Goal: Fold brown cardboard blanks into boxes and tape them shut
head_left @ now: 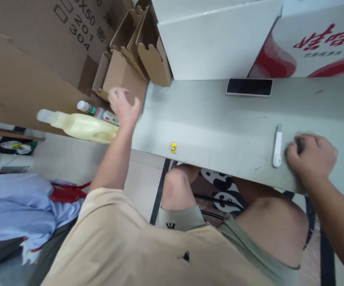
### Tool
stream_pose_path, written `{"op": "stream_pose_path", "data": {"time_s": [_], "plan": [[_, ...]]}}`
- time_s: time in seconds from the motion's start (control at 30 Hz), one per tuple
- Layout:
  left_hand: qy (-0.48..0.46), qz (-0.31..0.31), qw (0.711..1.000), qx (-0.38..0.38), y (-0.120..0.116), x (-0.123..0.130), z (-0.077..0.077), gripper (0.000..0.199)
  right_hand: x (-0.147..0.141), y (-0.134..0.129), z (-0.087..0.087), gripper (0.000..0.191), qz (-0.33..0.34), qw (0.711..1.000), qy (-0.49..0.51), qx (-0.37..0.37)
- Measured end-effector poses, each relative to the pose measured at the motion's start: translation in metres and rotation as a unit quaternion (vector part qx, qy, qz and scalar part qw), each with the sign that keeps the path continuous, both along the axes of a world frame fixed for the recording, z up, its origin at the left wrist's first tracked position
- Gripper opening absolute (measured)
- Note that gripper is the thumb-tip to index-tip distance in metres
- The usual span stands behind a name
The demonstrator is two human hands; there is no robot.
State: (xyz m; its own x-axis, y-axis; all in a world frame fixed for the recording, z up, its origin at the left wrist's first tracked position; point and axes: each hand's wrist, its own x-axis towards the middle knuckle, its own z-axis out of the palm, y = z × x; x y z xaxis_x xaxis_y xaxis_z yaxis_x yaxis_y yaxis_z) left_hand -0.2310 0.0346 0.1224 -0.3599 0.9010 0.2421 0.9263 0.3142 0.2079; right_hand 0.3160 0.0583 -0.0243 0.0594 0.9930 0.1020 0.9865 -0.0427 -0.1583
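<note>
My left hand (124, 106) is raised at the table's left end, fingers apart and curved, with nothing visible in it. Behind it stand open brown cardboard boxes (127, 73). Close by are a large pale-yellow bottle (85, 126) with a white cap and a smaller bottle (96, 111) with a green and red label, partly hidden by my wrist. On the right, my right hand (316, 155) rests on the table, closed around a small dark object (300, 145), mostly covered by the fingers. Just left of it lies a white utility knife (277, 147), its tip pointing away from me.
A small yellow packet (173, 148) lies near the front edge of the pale table (207, 119). A phone (249, 87) lies at the back, before white cartons (213, 43) with red print. A large brown carton (41, 51) stands left. Blue cloth (20, 206) is lower left.
</note>
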Motion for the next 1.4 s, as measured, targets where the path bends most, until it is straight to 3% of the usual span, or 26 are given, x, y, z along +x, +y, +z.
{"op": "stream_pose_path", "data": {"time_s": [0.07,0.13,0.2,0.3,0.57,0.73,0.87,1.03,1.23,1.4], "plan": [[0.036,0.129,0.989,0.063,0.027,-0.023,0.011,0.064,-0.001,0.000,0.000,0.060,-0.004,1.000,-0.011,-0.005],[0.038,0.183,0.982,0.025,0.043,-0.044,0.018,0.070,-0.001,0.001,0.001,0.062,-0.007,1.000,-0.014,-0.007],[0.047,0.206,0.977,-0.036,0.049,-0.057,0.023,0.061,0.000,0.002,0.000,0.062,-0.008,1.000,-0.013,-0.006],[0.077,0.171,0.978,-0.095,0.051,-0.054,0.027,0.047,0.001,0.001,-0.002,0.060,-0.004,1.000,-0.010,0.001],[0.103,0.067,0.978,-0.172,0.053,0.020,0.054,0.049,0.002,0.002,-0.005,0.054,0.015,1.000,-0.007,0.020],[0.122,0.012,0.985,-0.125,0.109,0.021,0.053,0.060,0.001,0.001,-0.004,0.049,0.021,0.999,-0.001,0.030],[0.154,0.002,0.976,-0.153,0.165,0.018,0.041,0.062,-0.001,0.002,-0.001,0.046,0.027,0.999,0.004,0.032],[0.194,-0.020,0.960,-0.201,0.198,0.020,0.039,0.067,-0.001,0.005,0.003,0.050,0.036,0.999,-0.015,0.013],[0.229,-0.066,0.947,-0.216,0.198,0.008,0.038,0.056,-0.002,0.005,0.004,0.055,0.026,0.999,-0.020,0.002],[0.237,-0.123,0.942,-0.203,0.164,0.033,0.048,0.057,-0.002,0.004,0.004,0.052,0.025,1.000,-0.009,-0.009]]}}
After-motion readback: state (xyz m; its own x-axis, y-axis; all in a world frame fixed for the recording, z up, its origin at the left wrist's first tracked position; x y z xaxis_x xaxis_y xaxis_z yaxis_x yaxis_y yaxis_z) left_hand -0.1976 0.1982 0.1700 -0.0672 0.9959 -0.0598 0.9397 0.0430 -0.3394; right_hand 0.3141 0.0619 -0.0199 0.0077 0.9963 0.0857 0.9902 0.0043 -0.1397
